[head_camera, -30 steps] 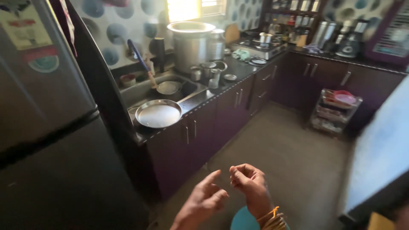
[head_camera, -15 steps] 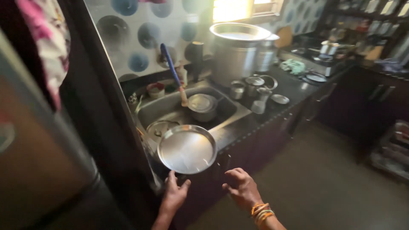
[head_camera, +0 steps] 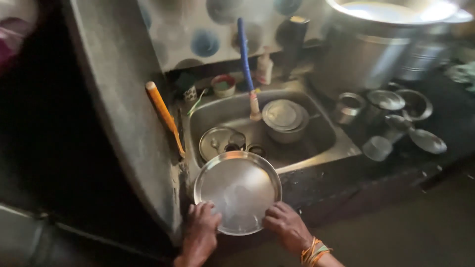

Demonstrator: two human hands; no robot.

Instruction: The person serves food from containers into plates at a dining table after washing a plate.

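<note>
While both hands grip its near rim (left hand (head_camera: 200, 228), right hand (head_camera: 284, 226)), steel plate (head_camera: 237, 190) overlaps sink (head_camera: 326, 148).

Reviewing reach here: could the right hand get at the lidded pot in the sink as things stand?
Probably yes: the right hand grips the steel plate rim, and the lidded pot sits uncovered beyond it.

Dark counter (head_camera: 346, 173) under steel plate (head_camera: 237, 190), cups (head_camera: 349, 106)

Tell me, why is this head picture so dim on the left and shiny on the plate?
Head view: light falls from the upper right, glaring off the big pot; the plate, held by the left hand and right hand, catches a soft sheen; left side lies in deep shadow; edges slightly blurred.
</note>
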